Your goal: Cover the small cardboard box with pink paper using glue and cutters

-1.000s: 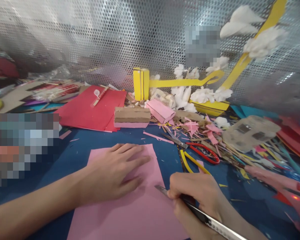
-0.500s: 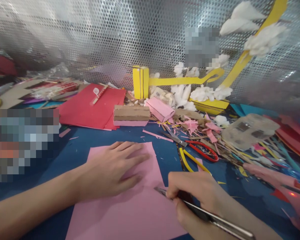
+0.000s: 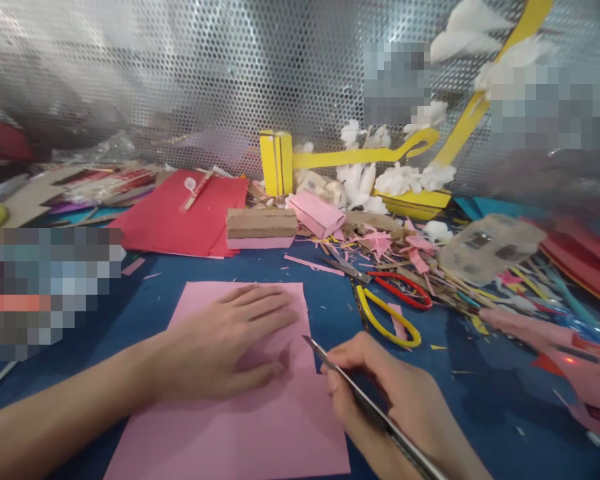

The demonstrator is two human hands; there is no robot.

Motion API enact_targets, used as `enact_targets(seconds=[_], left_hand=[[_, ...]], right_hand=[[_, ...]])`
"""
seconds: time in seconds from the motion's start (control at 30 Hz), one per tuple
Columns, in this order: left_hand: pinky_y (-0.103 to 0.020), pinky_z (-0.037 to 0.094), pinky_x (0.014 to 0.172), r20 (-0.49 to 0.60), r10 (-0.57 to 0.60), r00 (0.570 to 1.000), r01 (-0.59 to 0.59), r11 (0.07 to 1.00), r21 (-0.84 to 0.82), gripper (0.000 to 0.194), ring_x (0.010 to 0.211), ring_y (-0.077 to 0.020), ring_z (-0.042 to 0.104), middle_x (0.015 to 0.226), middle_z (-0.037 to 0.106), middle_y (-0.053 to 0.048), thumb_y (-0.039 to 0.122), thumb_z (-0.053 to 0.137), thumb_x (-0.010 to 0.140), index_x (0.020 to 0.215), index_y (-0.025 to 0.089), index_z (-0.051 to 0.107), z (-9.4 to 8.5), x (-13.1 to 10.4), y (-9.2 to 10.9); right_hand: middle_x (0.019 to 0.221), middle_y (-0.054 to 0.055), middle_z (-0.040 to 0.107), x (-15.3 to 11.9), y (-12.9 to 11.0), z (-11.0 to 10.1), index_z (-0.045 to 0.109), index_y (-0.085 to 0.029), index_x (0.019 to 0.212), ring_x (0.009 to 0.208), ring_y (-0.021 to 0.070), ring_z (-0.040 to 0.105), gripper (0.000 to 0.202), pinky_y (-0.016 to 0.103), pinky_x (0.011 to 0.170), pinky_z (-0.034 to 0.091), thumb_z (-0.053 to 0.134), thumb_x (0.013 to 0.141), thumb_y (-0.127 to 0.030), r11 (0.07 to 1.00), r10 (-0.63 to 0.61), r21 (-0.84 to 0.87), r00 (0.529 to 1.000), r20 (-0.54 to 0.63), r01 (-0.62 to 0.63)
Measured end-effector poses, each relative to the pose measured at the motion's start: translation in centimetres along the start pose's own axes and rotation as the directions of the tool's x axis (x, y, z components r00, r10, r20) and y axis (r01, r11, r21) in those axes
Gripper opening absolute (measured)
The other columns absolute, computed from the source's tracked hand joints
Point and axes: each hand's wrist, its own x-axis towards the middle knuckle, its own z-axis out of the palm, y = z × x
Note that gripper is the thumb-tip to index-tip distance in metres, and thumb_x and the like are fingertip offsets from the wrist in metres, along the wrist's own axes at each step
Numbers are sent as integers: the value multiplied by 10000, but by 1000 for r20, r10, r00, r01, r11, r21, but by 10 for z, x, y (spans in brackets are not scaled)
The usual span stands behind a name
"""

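Note:
A sheet of pink paper [image 3: 240,427] lies on the blue table, with a step-shaped notch in its right edge. My left hand [image 3: 230,340] rests flat across its upper half, fingers stretched out and slightly spread. In my right hand [image 3: 380,393] is a craft knife [image 3: 365,403], gripped like a pen. Its pointed blade is over the paper's right edge, just above the notch; whether the tip touches the paper I cannot tell. Scissors [image 3: 390,317] with red and yellow handles lie beyond my right hand.
Red sheets [image 3: 180,213] and a cardboard block [image 3: 261,229] lie behind the paper. Pink and brown scraps [image 3: 380,243] are heaped at the back right, near a clear plastic tray [image 3: 490,247]. A pink glue gun [image 3: 555,340] with a lit red light lies at right.
My right hand has moved the craft knife away from me and slightly left, up along the paper's edge. The notch now shows. My left hand stays flat; the camera view has shifted a little.

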Motion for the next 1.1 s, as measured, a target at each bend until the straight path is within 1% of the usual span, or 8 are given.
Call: enact_targets(seconds=[0.13, 0.23, 0.33, 0.57, 0.77, 0.9, 0.97, 1.1], left_hand=[[-548, 386, 1230, 21, 17, 1000, -18, 1000, 23, 488, 1485, -332, 472, 1582, 542, -106, 439, 585, 1006, 1461, 263, 577, 1, 0, 1], [-556, 377, 1235, 23, 17, 1000, -17, 1000, 24, 481, 1494, -334, 459, 1581, 543, -98, 449, 574, 1012, 1463, 283, 577, 0, -1, 1], [-549, 359, 1247, 35, 21, 999, -22, 999, 32, 470, 1507, -324, 441, 1581, 543, -96, 420, 563, 1015, 1465, 284, 577, 1, -2, 1], [-572, 350, 1245, 45, 17, 999, -19, 999, 44, 493, 1530, -331, 402, 1609, 510, -95, 410, 565, 1006, 1485, 292, 555, 3, -3, -1], [-588, 354, 1236, 56, 6, 998, -8, 999, 52, 490, 1532, -341, 398, 1633, 476, -100, 445, 527, 1028, 1495, 297, 548, 2, -3, -1], [-567, 345, 1247, 45, 17, 999, -18, 999, 34, 509, 1534, -334, 398, 1630, 482, -87, 452, 536, 1023, 1513, 314, 529, 4, -4, -3], [-564, 348, 1246, 35, 16, 999, -17, 1000, 21, 512, 1531, -338, 402, 1630, 484, -79, 461, 544, 1019, 1512, 321, 530, 4, -4, -4], [-571, 352, 1241, 38, 5, 999, -6, 1000, 21, 507, 1532, -347, 398, 1635, 477, -80, 484, 540, 1024, 1503, 318, 541, 5, -4, -4]], right_hand=[[762, -25, 659, -10, -7, 16, 542, -243, 932, 598, 114, 610, 151, 199, 561, 498, 521, 906, -95, 999, -24, -45, 999, -41, 22], [777, -22, 632, -12, -6, 21, 522, -244, 921, 655, 129, 628, 205, 213, 601, 502, 500, 865, -47, 992, -84, -94, 996, -27, 81], [821, -1, 646, -14, -5, 25, 506, -239, 915, 733, 157, 654, 231, 253, 665, 518, 474, 852, -19, 983, -130, -135, 991, -23, 126], [857, 28, 645, -17, -9, 32, 527, -226, 958, 759, 179, 657, 252, 284, 680, 536, 461, 866, -1, 975, -131, -183, 991, -13, 126], [778, 8, 574, -18, -15, 39, 455, -233, 890, 672, 167, 574, 272, 277, 641, 504, 448, 813, 28, 942, -217, -271, 975, -46, 197], [736, -13, 521, -21, -20, 42, 420, -241, 870, 624, 155, 528, 282, 260, 601, 471, 446, 802, 31, 935, -237, -288, 969, -74, 207], [731, -15, 515, -24, -21, 43, 415, -241, 872, 620, 155, 525, 283, 259, 593, 466, 443, 795, 31, 933, -247, -291, 965, -86, 213], [742, -7, 540, -31, -21, 44, 434, -232, 868, 628, 154, 540, 288, 261, 597, 477, 447, 775, 40, 933, -235, -294, 970, -61, 208]])
